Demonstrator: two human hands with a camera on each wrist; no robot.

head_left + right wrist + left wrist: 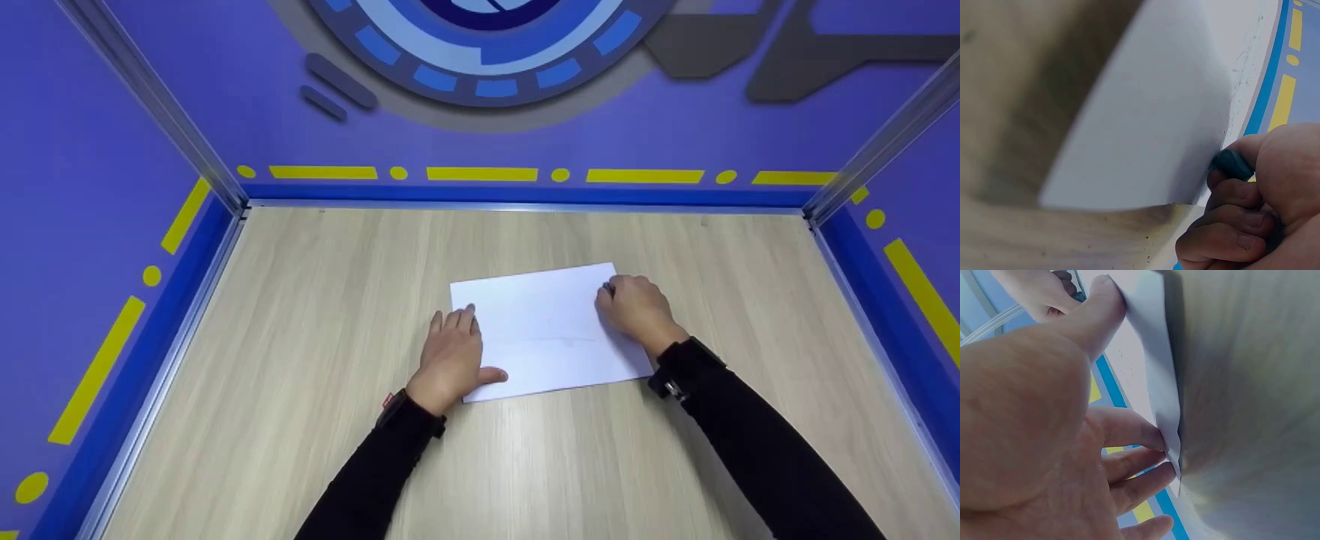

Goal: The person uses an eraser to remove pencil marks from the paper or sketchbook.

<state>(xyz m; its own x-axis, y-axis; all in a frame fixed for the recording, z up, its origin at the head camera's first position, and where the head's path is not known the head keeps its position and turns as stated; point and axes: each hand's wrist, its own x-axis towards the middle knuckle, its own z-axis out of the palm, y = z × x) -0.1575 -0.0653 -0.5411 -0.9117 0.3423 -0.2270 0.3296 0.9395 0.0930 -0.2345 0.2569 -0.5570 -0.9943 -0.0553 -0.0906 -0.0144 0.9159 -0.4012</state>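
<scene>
Left hand (452,354) lies spread on the paper (544,330) at 9 o'clock; right hand (637,309) grips a teal thing (1233,164) at 2 o'clock

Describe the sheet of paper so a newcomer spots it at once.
Start at the pale wood-grain tabletop, bordered by blue-purple walls. Near its middle lies an askew sheet of paper, left hand on its left edge, right hand at its right. Its whiteness sets it apart from tabletop and black sleeves.

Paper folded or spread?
Spread: in the head view the paper lies open on the table, all four corners showing, left hand on its left edge.
</scene>
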